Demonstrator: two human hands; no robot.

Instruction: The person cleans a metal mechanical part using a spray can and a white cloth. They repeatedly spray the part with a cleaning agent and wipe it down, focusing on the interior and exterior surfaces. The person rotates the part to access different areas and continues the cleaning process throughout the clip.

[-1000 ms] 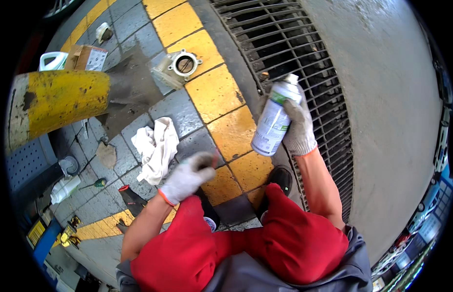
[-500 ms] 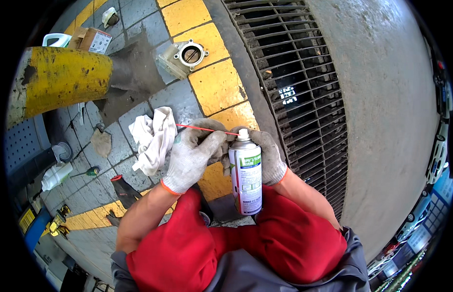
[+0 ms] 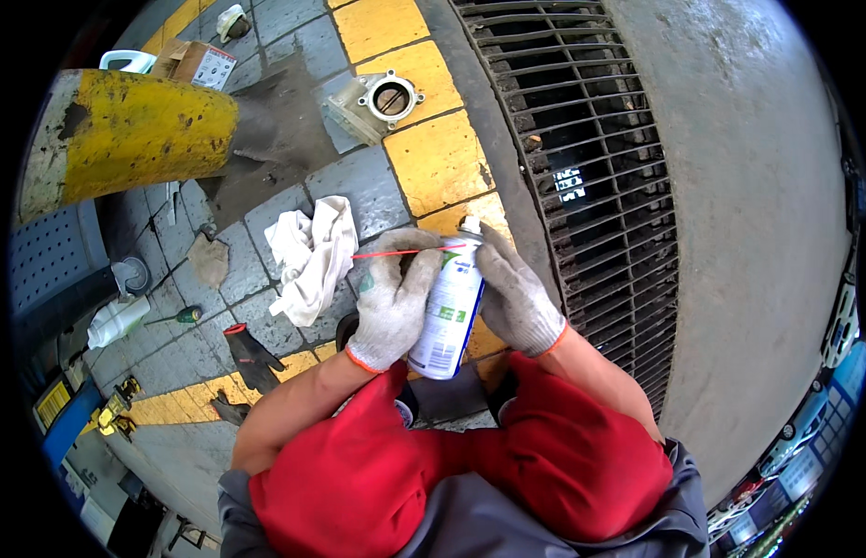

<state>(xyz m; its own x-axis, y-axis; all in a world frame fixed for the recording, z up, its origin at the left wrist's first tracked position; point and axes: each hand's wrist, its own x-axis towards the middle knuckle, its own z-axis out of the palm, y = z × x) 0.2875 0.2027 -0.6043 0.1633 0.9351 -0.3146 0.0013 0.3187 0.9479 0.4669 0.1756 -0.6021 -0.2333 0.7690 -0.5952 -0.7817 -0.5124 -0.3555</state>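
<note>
A white spray can (image 3: pixel 444 321) with green and blue print tilts between my gloved hands above my knees, its white nozzle (image 3: pixel 470 225) at the top. My right hand (image 3: pixel 517 293) is closed round the can's far right side, with some fingers hidden behind it. A thin red straw (image 3: pixel 382 254) runs through the pinched thumb and forefinger of my left hand (image 3: pixel 396 293). The straw's right end crosses in front of the can's shoulder, just below the nozzle. Both hands wear grey-white knit gloves with orange cuffs.
A crumpled white cloth (image 3: pixel 312 256) lies on the tiles left of my hands. Farther off sits a round metal throttle body (image 3: pixel 391 98). A yellow post (image 3: pixel 145 135) juts in at left; a floor grate (image 3: pixel 605 186) runs along the right. A dark glove (image 3: pixel 252 358) lies near my left forearm.
The can has turned and now tilts, its base swung left. The straw's right end has gone from the nozzle to in front of the can's shoulder. The whole view has shifted slightly.
</note>
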